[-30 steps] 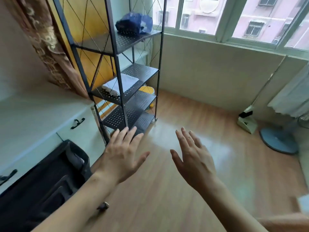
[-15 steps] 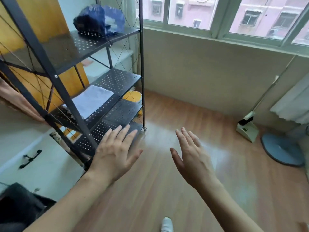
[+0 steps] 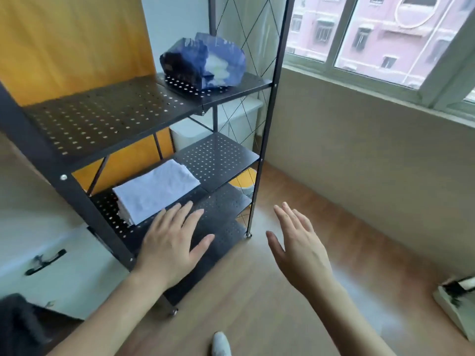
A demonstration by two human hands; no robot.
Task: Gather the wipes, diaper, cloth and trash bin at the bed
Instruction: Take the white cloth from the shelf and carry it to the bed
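A black perforated metal shelf rack stands at the left. On its top shelf lies a dark blue plastic pack with white items showing inside. A folded white cloth lies on the middle shelf. A yellow bin shows partly behind the rack's lower shelves. My left hand hovers with fingers straight, its fingertips close to the cloth's front edge. My right hand is held out beside it over the wooden floor, fingers spread, holding nothing.
A white cabinet with black handles stands left of the rack, a dark bag below it. A white storage box sits behind the rack. A dustpan lies at the right wall. A window runs above.
The view has moved closer to the rack, which now fills the left. Both hands stay raised and empty; my left hand has come near the white cloth.
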